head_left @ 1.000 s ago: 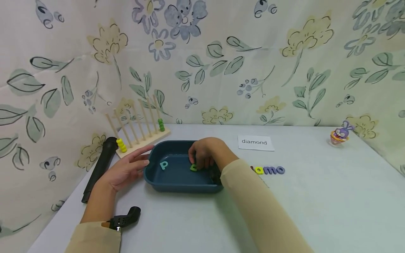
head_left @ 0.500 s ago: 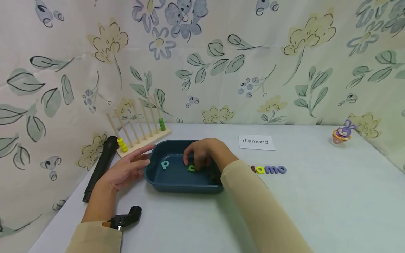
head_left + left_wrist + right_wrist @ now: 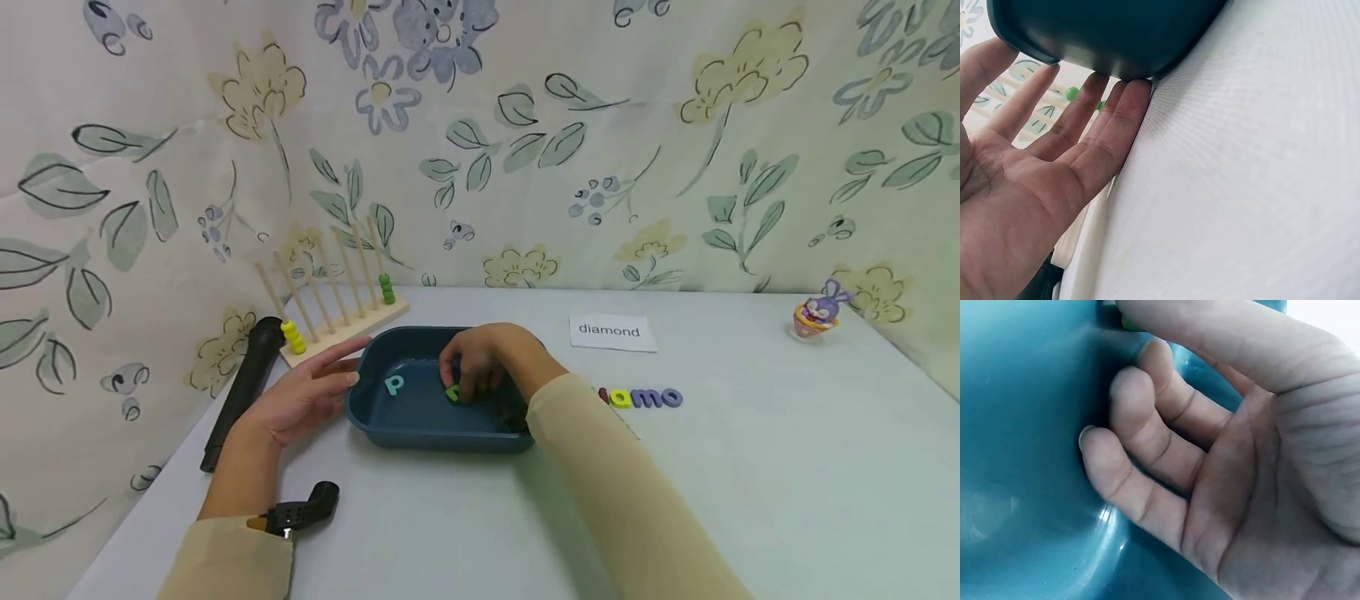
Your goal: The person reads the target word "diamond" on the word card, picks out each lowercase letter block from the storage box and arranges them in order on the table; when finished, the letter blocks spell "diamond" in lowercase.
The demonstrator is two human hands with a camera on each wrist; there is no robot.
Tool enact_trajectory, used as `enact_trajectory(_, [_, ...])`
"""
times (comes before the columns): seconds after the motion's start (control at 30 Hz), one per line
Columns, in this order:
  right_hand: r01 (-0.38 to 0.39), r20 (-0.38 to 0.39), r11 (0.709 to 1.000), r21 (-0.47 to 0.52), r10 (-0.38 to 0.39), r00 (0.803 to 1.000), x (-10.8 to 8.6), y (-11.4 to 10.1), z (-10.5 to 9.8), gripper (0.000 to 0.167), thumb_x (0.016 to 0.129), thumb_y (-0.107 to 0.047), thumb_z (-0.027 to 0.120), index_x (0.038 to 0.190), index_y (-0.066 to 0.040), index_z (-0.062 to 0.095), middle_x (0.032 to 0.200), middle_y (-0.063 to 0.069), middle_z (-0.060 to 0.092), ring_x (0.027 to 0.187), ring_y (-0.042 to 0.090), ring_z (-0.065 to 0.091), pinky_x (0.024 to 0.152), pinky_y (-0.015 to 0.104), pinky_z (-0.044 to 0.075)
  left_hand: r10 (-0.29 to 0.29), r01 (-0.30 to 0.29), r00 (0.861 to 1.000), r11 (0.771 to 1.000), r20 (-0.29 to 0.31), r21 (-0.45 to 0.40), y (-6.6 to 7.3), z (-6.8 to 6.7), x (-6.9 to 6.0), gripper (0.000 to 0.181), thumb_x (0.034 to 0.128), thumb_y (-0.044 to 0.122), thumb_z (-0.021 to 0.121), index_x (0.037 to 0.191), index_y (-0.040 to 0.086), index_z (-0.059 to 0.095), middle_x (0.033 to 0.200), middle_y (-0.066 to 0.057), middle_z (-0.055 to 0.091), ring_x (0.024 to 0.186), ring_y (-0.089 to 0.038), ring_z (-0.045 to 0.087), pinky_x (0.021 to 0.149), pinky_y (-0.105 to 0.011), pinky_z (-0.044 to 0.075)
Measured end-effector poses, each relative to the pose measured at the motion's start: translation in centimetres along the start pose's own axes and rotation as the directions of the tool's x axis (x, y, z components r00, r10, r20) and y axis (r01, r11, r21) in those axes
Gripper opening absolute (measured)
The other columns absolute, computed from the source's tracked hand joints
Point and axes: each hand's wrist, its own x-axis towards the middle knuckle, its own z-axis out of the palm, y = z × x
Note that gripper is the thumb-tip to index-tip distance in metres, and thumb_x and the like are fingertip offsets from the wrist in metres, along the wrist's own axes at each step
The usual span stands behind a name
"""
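A dark blue tray (image 3: 435, 439) stands on the table. My left hand (image 3: 303, 400) touches its left end with extended fingers; in the left wrist view the fingertips (image 3: 1138, 94) meet the tray's outer wall. Inside the tray, my right hand (image 3: 483, 358) pinches a green letter (image 3: 452, 393), partly hidden by the fingers. Only a sliver of green (image 3: 1132, 325) shows by the thumb in the right wrist view, where the other fingers are curled. A teal letter p (image 3: 393, 384) lies at the tray's left side.
Several coloured letters (image 3: 647, 398) lie in a row right of the tray, partly behind the right sleeve. A card reading "diamond" (image 3: 612, 332) lies behind them. A wooden bead rack (image 3: 348, 327) and a black cylindrical object (image 3: 243, 392) are at left; a purple rabbit figure (image 3: 817, 312) is at right.
My right fingers have shifted slightly inside the tray, leaving the green letter more exposed, then closed back on it. The left hand stays at the tray. The whole view has shifted slightly.
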Motion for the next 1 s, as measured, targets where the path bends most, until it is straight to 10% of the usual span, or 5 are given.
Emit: enact_trajectory(1.0, [0.096,-0.139,0.994,-0.058,-0.103,0.985,0.3,-1.1,-0.5,0.014,0.089,-0.018,0.082,0.097,-0.017,0.071,0.096,0.005,0.072,0.084,0.019,0.070,0.078,0.036,0.058,0.001,-0.001,1.000,1.000,-0.011,0.001,0.1,0.0,-0.1,0.064,0.1037,0.024,0.063,0.162,0.024,0.036,0.165,-0.017,0.032,0.133,-0.023,0.052,0.099,-0.030,0.052])
